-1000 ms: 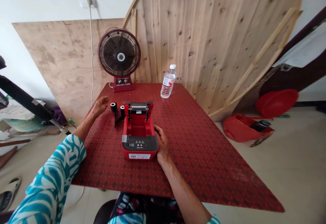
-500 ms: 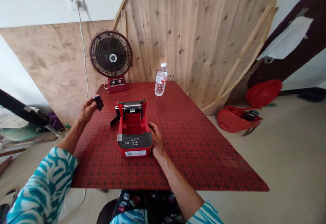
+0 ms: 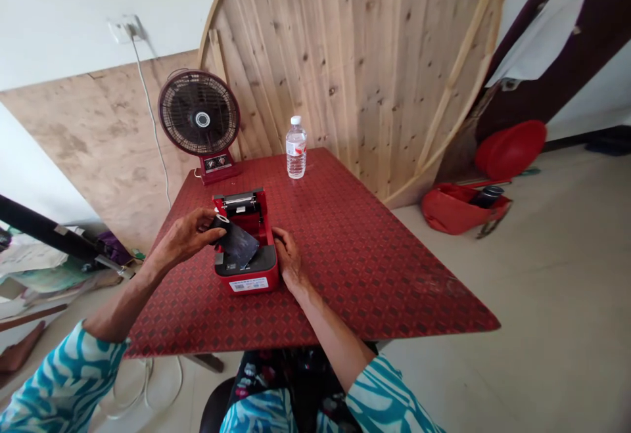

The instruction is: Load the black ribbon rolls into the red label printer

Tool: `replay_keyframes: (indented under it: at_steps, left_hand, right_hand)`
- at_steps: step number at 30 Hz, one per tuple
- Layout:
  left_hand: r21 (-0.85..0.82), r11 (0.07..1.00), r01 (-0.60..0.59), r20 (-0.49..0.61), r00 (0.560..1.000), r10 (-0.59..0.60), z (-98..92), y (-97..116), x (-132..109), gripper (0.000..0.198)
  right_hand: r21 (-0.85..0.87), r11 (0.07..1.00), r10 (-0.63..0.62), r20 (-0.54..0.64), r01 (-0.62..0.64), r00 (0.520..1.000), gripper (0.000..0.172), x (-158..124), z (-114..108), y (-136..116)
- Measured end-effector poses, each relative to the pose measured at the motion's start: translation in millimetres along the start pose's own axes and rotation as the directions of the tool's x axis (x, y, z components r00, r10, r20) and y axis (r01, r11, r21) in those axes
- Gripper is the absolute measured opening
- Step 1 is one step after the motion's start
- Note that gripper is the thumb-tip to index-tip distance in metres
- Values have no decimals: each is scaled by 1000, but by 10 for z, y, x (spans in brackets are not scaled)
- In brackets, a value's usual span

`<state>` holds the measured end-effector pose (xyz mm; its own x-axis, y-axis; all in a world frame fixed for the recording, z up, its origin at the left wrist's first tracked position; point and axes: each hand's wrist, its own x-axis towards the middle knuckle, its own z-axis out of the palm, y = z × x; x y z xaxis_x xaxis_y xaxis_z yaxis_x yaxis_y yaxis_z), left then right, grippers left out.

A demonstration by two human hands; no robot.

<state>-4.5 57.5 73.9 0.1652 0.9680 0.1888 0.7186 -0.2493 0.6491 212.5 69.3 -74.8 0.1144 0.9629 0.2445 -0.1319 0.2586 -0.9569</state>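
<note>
A small red and black printer (image 3: 249, 283) stands on the table with its lid raised, showing a metal roller and a red inner bay. My left hand (image 3: 190, 232) pinches a roll of black ribbon (image 3: 223, 220) with a white core, above the printer's left side. The roll's loose dark tail (image 3: 240, 245) hangs slantwise across the bay and the printer's front panel, hiding part of both. On the printer's right side, my right hand (image 3: 288, 255) grips the casing, its fingers partly hidden behind the wall.
The table (image 3: 365, 269) has a red patterned cover. A fan (image 3: 201, 119) stands at its back left, a water bottle (image 3: 296, 150) at the back. A round wooden board (image 3: 355, 71) leans behind. On the floor at right lies a red bag (image 3: 446, 208).
My left hand has moved right to the printer and now holds the black roll, which lay beside the printer before. The small dark piece it held earlier cannot be made out separately. The view has shifted.
</note>
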Motion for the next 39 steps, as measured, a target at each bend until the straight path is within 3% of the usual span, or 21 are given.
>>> replay_keyframes:
  at_steps: [2,4,8,12,16,20,22,24,26,28,32,37,39]
  left_hand:
    - [-8,1000,14,54,998,-13,4,38,-53,48]
    - [50,997,-54,139,989,47,40,150,-69,41]
    - [324,915,-241,265,951,157,228,382,82,32]
    - [607,753,-253,353,935,29,445,419,339,34]
    - [672,684,-283,455,887,-80,593,406,509,33]
    - [639,696,-328,531,843,-91,605,415,576,25]
    - [562,740,-370,579,815,-32,535,416,545,22]
    - [442,807,-392,558,824,94,428,415,449,26]
    - [326,875,-358,471,864,178,316,419,297,33]
    - [247,924,-291,436,885,162,236,425,125,40]
    - [142,963,-229,487,863,133,235,406,-91,40]
    - [10,999,-42,415,909,34,330,314,-19,33]
    - [-11,1000,-12,418,908,16,344,305,53,34]
  right_hand:
    - [0,1000,-16,-1,16,1000,31,4,10,19]
    - [2,1000,-28,4,28,1000,32,6,16,29]
    - [-8,999,-44,5,44,999,32,9,24,21]
    - [-34,998,-57,-9,56,998,32,13,32,6]
    - [-46,997,-68,-3,68,998,33,25,40,11]
    - [-51,997,-66,-4,66,998,33,27,39,15]
    - [-46,997,-63,-2,63,998,33,18,37,6]
    - [-40,997,-63,3,63,998,33,7,34,-9]
    - [-33,998,-62,5,62,998,33,-1,30,-22]
    - [-31,998,-57,2,57,998,33,-2,27,-26]
    - [-24,998,-64,-12,64,998,33,10,23,-6]
    - [-17,997,-74,-2,74,997,32,8,19,-3]
    - [-19,997,-77,-5,76,997,32,7,20,-6]
